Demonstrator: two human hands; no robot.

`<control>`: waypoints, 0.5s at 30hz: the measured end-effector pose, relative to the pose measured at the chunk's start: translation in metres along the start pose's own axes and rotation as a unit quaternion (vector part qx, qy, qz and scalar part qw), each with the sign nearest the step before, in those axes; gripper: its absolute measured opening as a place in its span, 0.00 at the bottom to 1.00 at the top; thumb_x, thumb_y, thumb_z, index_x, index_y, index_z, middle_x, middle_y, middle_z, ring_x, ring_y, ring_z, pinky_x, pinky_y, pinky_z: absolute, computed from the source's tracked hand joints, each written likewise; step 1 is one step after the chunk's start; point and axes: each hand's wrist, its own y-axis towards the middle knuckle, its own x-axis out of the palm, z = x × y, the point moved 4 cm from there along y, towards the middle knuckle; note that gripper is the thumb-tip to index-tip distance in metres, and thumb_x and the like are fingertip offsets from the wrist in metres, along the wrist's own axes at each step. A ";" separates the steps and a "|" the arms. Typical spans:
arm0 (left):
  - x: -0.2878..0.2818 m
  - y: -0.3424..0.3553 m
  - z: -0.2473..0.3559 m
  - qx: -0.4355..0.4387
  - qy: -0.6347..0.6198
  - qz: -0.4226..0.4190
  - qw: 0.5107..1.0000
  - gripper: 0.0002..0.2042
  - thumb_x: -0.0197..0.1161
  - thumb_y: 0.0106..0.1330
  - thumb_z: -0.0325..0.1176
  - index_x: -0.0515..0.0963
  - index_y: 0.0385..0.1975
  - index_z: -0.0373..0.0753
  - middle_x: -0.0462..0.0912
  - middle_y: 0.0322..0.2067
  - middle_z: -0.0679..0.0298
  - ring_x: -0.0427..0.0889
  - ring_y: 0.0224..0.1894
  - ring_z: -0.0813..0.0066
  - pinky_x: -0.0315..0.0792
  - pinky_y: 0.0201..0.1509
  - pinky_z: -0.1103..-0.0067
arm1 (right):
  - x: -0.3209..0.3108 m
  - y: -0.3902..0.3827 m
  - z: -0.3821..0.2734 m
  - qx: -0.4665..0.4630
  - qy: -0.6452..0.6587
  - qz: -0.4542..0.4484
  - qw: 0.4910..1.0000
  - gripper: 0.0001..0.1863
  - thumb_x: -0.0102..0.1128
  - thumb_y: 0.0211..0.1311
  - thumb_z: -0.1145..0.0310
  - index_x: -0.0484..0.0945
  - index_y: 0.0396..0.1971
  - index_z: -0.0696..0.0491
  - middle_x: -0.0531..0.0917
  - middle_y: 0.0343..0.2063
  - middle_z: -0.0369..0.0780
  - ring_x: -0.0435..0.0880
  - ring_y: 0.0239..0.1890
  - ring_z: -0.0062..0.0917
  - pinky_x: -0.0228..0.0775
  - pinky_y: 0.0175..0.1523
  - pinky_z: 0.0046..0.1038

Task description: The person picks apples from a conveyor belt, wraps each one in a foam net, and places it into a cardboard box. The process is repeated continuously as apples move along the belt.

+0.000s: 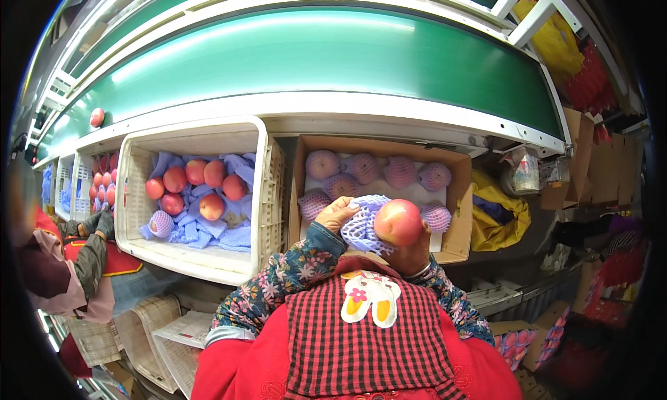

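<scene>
Right hand (410, 251) grips 1 apple (397, 221); left hand (338, 213) pinches a foam net (361, 226) half over it. Cardboard box (455, 240): 7 netted apples (399, 172). White crate (267, 192): 6 bare apples (194, 171) left.

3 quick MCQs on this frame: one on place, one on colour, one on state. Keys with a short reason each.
1. Where are the bare apples?
A. In the white crate
B. On the green belt only
C. In the cardboard box

2. What colour is the foam net being handled?
A. Yellow
B. Purple
C. Black

3. What state is the held apple in?
A. Fully netted
B. Partly in the net
C. Lying in the crate

Key:
1 A: the bare apples lie on loose nets in the white crate; the cardboard box holds netted ones.
2 B: the foam net in the left hand is purple.
3 B: the held apple, gripped by the right hand, shows red above the net.
</scene>
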 end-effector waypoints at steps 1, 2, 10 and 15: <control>-0.006 0.001 -0.003 0.004 0.001 -0.011 1.000 0.08 0.55 0.57 0.26 0.67 0.36 0.34 0.76 0.33 0.56 0.78 0.35 0.70 0.74 0.40 0.73 | 0.000 -0.001 0.001 -0.004 -0.003 0.002 1.000 0.43 0.50 0.42 0.37 0.56 0.55 0.50 0.64 0.52 0.42 0.62 0.55 0.32 0.49 0.59 0.41; -0.001 0.000 0.000 -0.006 0.019 0.014 1.000 0.07 0.55 0.57 0.25 0.68 0.34 0.35 0.76 0.32 0.58 0.78 0.33 0.72 0.74 0.39 0.75 | 0.000 -0.001 0.001 -0.011 -0.004 0.005 1.000 0.43 0.50 0.43 0.37 0.55 0.55 0.50 0.65 0.52 0.41 0.62 0.55 0.32 0.49 0.59 0.41; 0.064 -0.026 0.016 0.371 0.632 0.013 0.681 0.10 0.64 0.45 0.25 0.72 0.28 0.35 0.70 0.21 0.61 0.72 0.22 0.71 0.66 0.27 0.82 | 0.006 0.022 -0.015 -0.171 -0.439 0.094 0.877 0.35 0.65 0.41 0.74 0.56 0.51 0.54 0.69 0.43 0.40 0.69 0.45 0.22 0.63 0.51 0.23; 0.022 -0.020 0.010 0.215 0.442 0.081 0.867 0.12 0.62 0.52 0.34 0.71 0.34 0.37 0.72 0.24 0.65 0.75 0.24 0.79 0.71 0.28 0.84 | 0.006 0.029 -0.019 -0.254 -0.481 0.108 0.832 0.43 0.67 0.37 0.77 0.50 0.55 0.53 0.69 0.44 0.40 0.70 0.47 0.24 0.63 0.52 0.23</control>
